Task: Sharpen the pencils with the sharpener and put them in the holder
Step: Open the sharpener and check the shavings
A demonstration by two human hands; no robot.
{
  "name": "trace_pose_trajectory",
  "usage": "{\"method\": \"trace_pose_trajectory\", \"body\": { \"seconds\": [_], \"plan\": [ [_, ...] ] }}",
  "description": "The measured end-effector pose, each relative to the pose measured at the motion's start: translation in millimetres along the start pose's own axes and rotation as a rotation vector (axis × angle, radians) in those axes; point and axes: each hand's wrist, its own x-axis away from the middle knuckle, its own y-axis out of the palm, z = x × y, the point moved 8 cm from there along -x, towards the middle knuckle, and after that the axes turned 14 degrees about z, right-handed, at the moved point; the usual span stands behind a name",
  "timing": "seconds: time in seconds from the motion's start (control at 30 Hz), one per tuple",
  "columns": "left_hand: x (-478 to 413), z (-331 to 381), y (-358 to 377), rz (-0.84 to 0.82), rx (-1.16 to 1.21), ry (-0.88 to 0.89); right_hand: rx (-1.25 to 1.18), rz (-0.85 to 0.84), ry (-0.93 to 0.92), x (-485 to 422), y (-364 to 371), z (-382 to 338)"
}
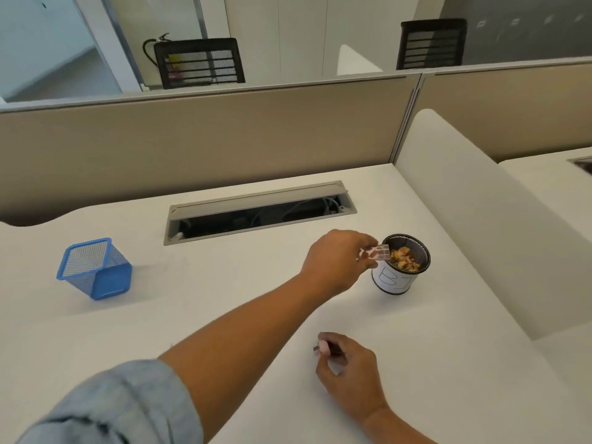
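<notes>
Sharpener pieces are split between two hands above a white desk (198, 315). The left grip (336, 261), on an arm that reaches forward from a rolled blue sleeve (121, 408), pinches a small clear plastic case (376, 253) between fingertips and thumb. The case is tilted and held right at the near rim of a round black mesh cup (394, 282); whether it touches the rim cannot be told. The cup stands upright on the desk, wrapped in a white paper label with handwritten letters, and holds a heap of orange-brown pencil shavings (405, 262).

The right grip (349, 370) sits nearer the person, low over the desk and well apart from the cup. Its fingers are curled, with thumb and forefinger pinching a small pink piece (323, 347) that has a dark end pointing left.

A square blue mesh holder (96, 267) stands far to the left on the desk, well apart from both hands. Behind the hands, an open cable slot (256, 213) is set into the desk, with a beige partition (192, 139) beyond it.
</notes>
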Motion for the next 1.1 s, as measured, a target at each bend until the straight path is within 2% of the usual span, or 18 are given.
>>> {"method": "trace_pose_trajectory", "body": {
  "seconds": [0.3, 0.5, 0.63, 0.87, 1.1],
  "plan": [
    [-55, 19, 42, -0.042, -0.027, 0.145, -0.021, -0.037, -0.009, 0, 2, -2],
    [-56, 37, 58, -0.123, -0.146, 0.457, -0.009, -0.012, -0.04, 1, 0, -5],
    [-54, 43, 66, -0.108, -0.205, 0.559, 0.0, -0.017, -0.035, 1, 1, -6],
    [-53, 33, 53, -0.052, -0.137, 0.423, 0.022, -0.01, -0.039, 1, 0, -6],
    [7, -6, -11, 0.136, 0.208, -0.031, -0.023, -0.01, 0.034, 0, -5, -4]
  ]
}}
